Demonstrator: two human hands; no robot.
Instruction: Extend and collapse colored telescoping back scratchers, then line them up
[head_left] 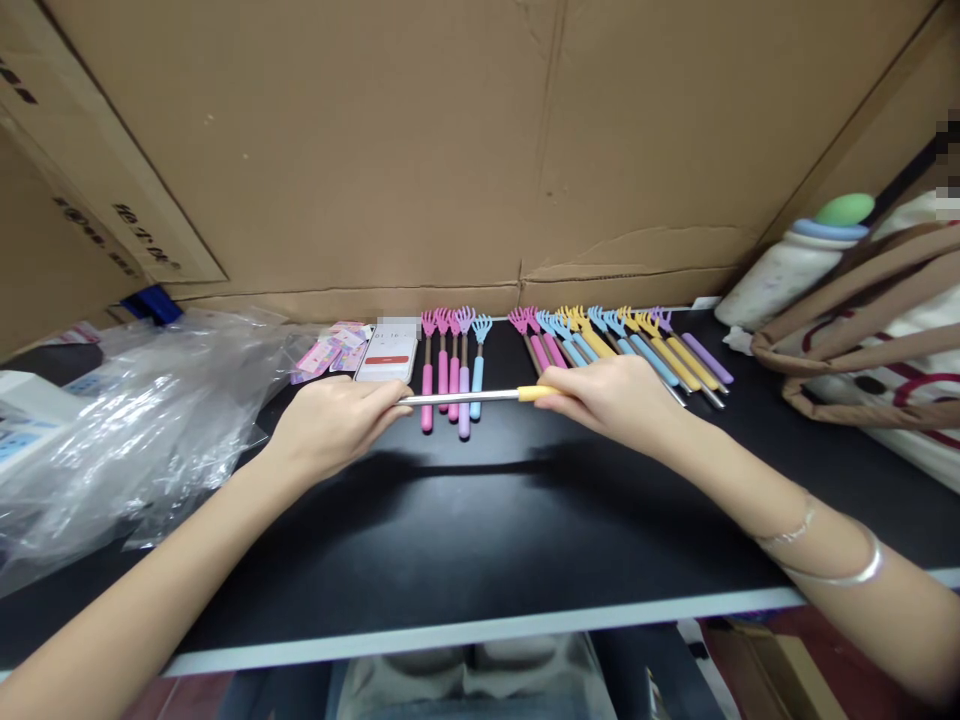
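Note:
A back scratcher point(469, 397) with a yellow grip and a thin metal rod is held level above the black table, its shadow falling below. My right hand point(626, 400) is closed around the yellow grip. At the other end, my left hand point(322, 425) pinches the metal rod; that tip is hidden in the fingers. Behind the rod lie several pink, purple and blue back scratchers point(427, 390), claws toward the back. Beyond my right hand is a second row of pink, blue, yellow and purple back scratchers point(675, 360), some with metal rod ends showing.
Clear plastic bags point(172, 430) are heaped at the left. Pink printed cards point(334, 350) lie beside a phone point(387, 350) at the back. A white bottle point(787, 270) and a brown-handled bag point(885, 350) stand at the right. Cardboard point(375, 150) walls the table's back.

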